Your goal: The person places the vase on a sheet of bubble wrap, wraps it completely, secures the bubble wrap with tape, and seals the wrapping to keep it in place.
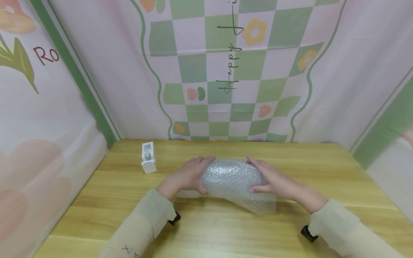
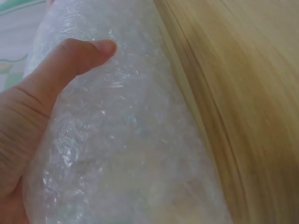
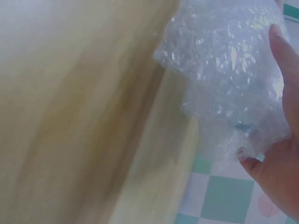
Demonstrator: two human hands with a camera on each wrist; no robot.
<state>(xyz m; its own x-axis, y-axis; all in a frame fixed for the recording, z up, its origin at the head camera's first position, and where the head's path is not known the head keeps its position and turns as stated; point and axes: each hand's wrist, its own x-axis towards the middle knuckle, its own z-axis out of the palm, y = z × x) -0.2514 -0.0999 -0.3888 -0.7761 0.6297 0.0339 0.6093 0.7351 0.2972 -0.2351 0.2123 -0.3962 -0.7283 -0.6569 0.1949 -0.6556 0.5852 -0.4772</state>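
Note:
A rolled bundle of clear bubble wrap (image 1: 230, 179) lies across the wooden table in the head view, with a loose flap of wrap spreading toward the near right. What the wrap may contain cannot be made out. My left hand (image 1: 191, 174) grips the bundle's left end. In the left wrist view its thumb (image 2: 70, 60) lies over the near side; the other fingers are hidden behind the roll. My right hand (image 1: 279, 181) holds the right end, thumb on the near side and fingers over the top. The right wrist view shows crumpled wrap (image 3: 233, 70) between its thumb and fingers.
A small white box (image 1: 149, 166) with a see-through front stands at the table's back left. Behind the wooden table (image 1: 200, 233) hangs a green-checked, flowered cloth (image 1: 222, 68). More printed cloth (image 1: 58, 118) hangs along the left side.

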